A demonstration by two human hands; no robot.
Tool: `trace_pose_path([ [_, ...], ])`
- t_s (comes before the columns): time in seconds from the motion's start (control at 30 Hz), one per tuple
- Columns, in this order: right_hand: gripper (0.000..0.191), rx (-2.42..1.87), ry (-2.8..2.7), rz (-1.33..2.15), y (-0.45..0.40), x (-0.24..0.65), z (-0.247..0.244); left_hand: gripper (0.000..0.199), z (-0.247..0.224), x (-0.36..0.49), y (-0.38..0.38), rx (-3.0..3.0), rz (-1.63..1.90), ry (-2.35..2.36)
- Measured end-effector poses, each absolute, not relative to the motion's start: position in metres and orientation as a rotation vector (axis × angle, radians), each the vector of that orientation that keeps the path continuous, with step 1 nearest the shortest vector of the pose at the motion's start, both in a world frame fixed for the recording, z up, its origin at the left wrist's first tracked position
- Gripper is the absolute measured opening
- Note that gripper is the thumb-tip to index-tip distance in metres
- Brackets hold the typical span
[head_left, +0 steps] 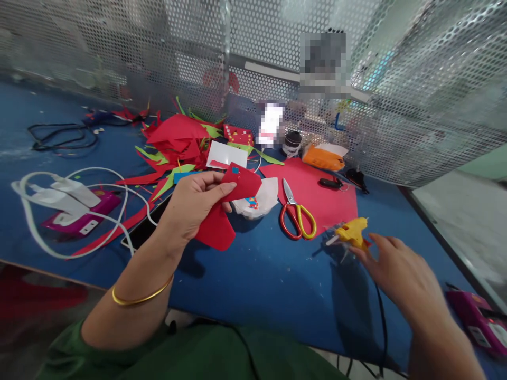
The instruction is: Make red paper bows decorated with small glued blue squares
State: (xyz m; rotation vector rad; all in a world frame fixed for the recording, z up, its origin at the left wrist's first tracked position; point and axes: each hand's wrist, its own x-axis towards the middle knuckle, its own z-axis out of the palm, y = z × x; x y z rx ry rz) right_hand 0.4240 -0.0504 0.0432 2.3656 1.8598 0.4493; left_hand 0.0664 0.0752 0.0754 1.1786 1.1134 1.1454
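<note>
My left hand [198,198] pinches a cut red paper piece [243,182] between thumb and fingers. A small blue square sits near its upper edge, and another red flap hangs below the hand. On the right, the fingers of my right hand [390,261] are at the back of a yellow glue gun [354,232], closed about its handle; the grip is partly hidden. Its cord drops toward the table's front edge. Between my hands lie scissors [295,211] with one red and one yellow handle. Behind the held piece is a white bowl-like container [259,203] with small coloured bits.
Red and green paper scraps [180,137] are heaped at the back left. A red sheet [336,203] lies under the scissors' tips. White cables loop around a purple power strip [95,214]; another purple strip [477,322] is at right. A perforated metal screen [261,47] borders the table's back.
</note>
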Motion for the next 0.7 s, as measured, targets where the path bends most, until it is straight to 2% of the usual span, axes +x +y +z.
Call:
trace_pose_path([
  [0.13,0.035,2.426,2.363,0.532,-0.039,0.389,0.087,0.013,0.077,0.072,0.073,1.117,1.227,1.072],
  [0.2,0.025,2.245,2.775,0.472,-0.017,0.36,0.105,0.014,0.077,0.074,0.073,1.076,1.268,1.065],
  [0.27,0.021,1.888,3.025,0.197,0.015,0.33,0.112,0.016,0.076,0.074,0.074,1.055,1.297,1.067],
  [0.47,0.024,1.44,2.645,0.078,0.111,0.269,0.088,0.018,0.071,0.07,0.078,1.056,1.344,1.075],
  [0.7,0.02,1.384,2.523,0.071,0.14,0.249,0.066,0.02,0.071,0.069,0.077,1.08,1.279,1.088],
])
